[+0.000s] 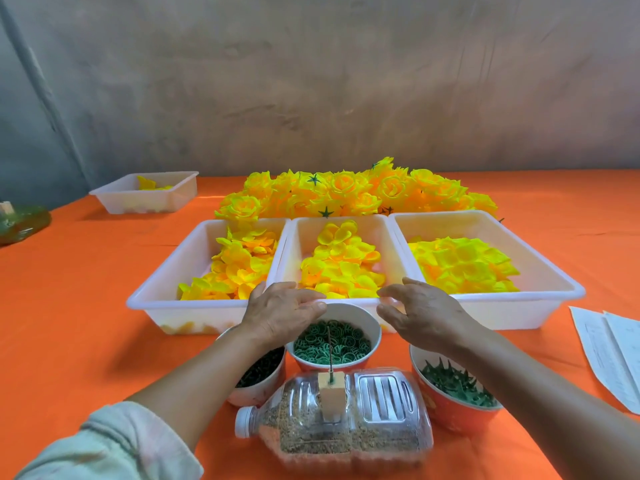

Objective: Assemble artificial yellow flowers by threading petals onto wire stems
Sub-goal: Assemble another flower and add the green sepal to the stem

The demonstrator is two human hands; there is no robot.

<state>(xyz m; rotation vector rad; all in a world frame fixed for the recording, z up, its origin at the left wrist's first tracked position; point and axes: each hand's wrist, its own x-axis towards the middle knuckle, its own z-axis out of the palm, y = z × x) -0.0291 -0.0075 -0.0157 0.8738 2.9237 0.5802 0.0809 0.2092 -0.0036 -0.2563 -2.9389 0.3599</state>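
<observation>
Left hand (pixel 284 306) and right hand (pixel 424 311): both spread, fingers relaxed, nothing held, set apart over the near rim of the middle tray (pixel 308 237). Petals (pixel 341 268) are sorted in 3 trays. 1 wire stem (pixel 329 355) is stood upright in a block (pixel 332 393) on the bottle (pixel 391 403). Finished flowers (pixel 346 192) are heaped behind

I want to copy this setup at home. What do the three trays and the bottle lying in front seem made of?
The trays look like translucent white plastic, smooth, slightly glossy: yellow petals show faintly through the left one's front wall. The bottle looks like clear plastic: its grainy brown filling shows through ribbed walls.
</observation>
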